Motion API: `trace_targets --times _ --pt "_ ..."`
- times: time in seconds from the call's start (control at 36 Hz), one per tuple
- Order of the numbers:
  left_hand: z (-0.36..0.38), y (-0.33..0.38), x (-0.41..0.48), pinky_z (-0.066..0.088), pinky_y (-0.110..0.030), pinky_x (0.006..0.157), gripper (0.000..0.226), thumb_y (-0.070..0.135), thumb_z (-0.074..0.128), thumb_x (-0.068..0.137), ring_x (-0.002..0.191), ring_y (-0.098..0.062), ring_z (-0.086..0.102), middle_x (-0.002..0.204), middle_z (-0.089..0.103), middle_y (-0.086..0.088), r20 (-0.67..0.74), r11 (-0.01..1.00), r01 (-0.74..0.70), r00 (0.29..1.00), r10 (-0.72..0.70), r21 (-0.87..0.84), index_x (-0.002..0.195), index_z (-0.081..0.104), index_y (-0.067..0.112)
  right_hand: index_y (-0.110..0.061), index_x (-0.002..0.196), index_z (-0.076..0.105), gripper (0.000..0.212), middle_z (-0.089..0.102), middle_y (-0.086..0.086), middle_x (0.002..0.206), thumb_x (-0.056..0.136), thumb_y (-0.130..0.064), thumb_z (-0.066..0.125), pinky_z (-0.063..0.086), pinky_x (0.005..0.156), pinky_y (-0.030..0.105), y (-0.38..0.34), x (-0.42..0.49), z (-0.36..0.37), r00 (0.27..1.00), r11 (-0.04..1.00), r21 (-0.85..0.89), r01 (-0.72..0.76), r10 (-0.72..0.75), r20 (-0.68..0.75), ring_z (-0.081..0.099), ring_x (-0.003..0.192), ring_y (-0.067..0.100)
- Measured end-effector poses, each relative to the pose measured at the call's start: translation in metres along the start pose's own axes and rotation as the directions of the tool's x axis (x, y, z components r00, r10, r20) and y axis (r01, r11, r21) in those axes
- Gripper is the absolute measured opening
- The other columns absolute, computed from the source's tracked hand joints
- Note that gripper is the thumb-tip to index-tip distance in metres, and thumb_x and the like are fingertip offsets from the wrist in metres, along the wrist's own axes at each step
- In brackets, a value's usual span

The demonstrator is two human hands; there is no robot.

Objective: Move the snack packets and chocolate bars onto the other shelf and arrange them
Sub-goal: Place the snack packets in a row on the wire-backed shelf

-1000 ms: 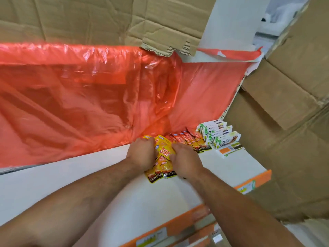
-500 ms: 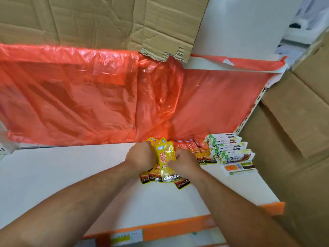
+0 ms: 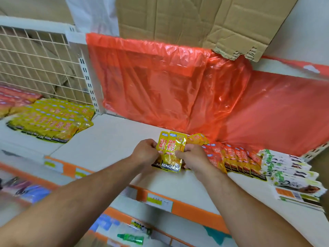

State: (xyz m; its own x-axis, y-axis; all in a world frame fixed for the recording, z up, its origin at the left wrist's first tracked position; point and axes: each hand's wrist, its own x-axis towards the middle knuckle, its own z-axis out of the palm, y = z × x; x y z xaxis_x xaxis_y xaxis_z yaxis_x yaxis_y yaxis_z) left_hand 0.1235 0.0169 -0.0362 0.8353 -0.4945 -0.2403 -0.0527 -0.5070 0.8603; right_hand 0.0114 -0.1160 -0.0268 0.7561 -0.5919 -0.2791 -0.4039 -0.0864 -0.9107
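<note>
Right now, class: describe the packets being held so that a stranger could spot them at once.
Find the red plastic sheet behind the white shelf. Below it, the left hand and right hand grip yellow Konchew packets. Unlike the orange-red packets beside them, these are yellow and hand-held.

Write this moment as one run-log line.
left hand, right hand: grip yellow packets | place: white shelf | right: red packets, chocolate bars

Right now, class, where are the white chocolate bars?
Head view, far right of the shelf: the chocolate bars lie stacked beside the red snack packets.
</note>
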Motion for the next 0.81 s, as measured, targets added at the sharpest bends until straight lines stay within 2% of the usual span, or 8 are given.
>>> trace_targets --times 0.19,0.28,0.42,0.56,0.67,0.75,0.81 --pt "-0.068 -0.033 -0.02 0.039 -0.022 0.049 0.023 -0.008 0.056 0.076 0.054 -0.018 0.052 0.059 0.056 -0.004 -0.117 0.996 0.028 0.992 -0.037 -0.084 0.067 0.055 0.014 -0.011 0.076 0.064 0.016 0.055 0.004 0.059 0.09 -0.006 0.069 0.034 0.04 0.022 -0.03 -0.01 0.061 0.991 0.997 -0.03 0.068 -0.064 0.119 0.043 0.036 0.008" --pt "-0.097 -0.048 -0.029 0.039 -0.022 0.05 0.024 -0.008 0.057 0.076 0.054 -0.018 0.052 0.06 0.058 -0.005 -0.16 0.995 0.026 0.986 -0.041 -0.093 0.067 0.056 0.014 -0.011 0.074 0.063 0.019 0.059 -0.002 0.055 0.091 -0.002 0.067 0.034 0.037 0.017 -0.044 -0.016 0.089 0.983 0.995 -0.029 0.098 -0.092 0.158 0.047 0.032 0.001" --pt "-0.149 -0.081 -0.045 0.038 -0.019 0.046 0.023 -0.005 0.059 0.075 0.055 -0.02 0.054 0.063 0.061 -0.006 -0.239 0.994 0.048 0.969 -0.07 -0.097 0.066 0.056 0.016 -0.011 0.075 0.064 0.019 0.062 0.001 0.063 0.09 -0.001 0.068 0.037 0.038 0.017 -0.062 -0.028 0.146 0.971 0.991 -0.044 0.127 -0.115 0.209 0.051 0.037 -0.001" --pt "-0.212 -0.12 -0.065 0.045 -0.03 0.056 0.023 -0.009 0.062 0.071 0.057 -0.023 0.055 0.061 0.059 -0.008 -0.259 0.988 0.06 0.961 -0.096 -0.145 0.069 0.058 0.014 -0.01 0.072 0.062 0.019 0.061 0.008 0.067 0.087 -0.001 0.069 0.04 0.05 0.029 -0.076 -0.046 0.22 0.968 0.993 -0.06 0.106 -0.089 0.235 0.052 0.052 0.016" --pt "-0.266 -0.149 -0.077 0.048 -0.033 0.052 0.024 -0.011 0.063 0.071 0.052 -0.022 0.054 0.059 0.057 -0.007 -0.262 0.986 0.072 0.959 -0.11 -0.152 0.069 0.058 0.013 -0.013 0.069 0.059 0.023 0.061 0.003 0.063 0.087 -0.003 0.069 0.043 0.048 0.028 -0.088 -0.061 0.278 0.962 0.991 -0.072 0.114 -0.092 0.255 0.051 0.049 0.013" --pt "-0.302 -0.17 -0.084 0.055 -0.042 0.056 0.025 -0.01 0.064 0.071 0.054 -0.023 0.054 0.059 0.056 -0.008 -0.287 0.983 0.068 0.951 -0.116 -0.172 0.068 0.056 0.014 -0.012 0.071 0.059 0.022 0.059 0.001 0.061 0.088 -0.002 0.068 0.041 0.048 0.026 -0.096 -0.07 0.316 0.961 0.99 -0.071 0.126 -0.104 0.257 0.048 0.04 0.005" --pt "-0.323 -0.181 -0.087 0.054 -0.042 0.055 0.028 -0.011 0.064 0.073 0.055 -0.021 0.053 0.059 0.053 -0.007 -0.293 0.98 0.066 0.948 -0.12 -0.187 0.068 0.053 0.014 -0.011 0.071 0.059 0.021 0.056 0.002 0.059 0.088 -0.002 0.068 0.039 0.05 0.028 -0.101 -0.072 0.338 0.96 0.99 -0.064 0.125 -0.104 0.261 0.045 0.039 0.007"
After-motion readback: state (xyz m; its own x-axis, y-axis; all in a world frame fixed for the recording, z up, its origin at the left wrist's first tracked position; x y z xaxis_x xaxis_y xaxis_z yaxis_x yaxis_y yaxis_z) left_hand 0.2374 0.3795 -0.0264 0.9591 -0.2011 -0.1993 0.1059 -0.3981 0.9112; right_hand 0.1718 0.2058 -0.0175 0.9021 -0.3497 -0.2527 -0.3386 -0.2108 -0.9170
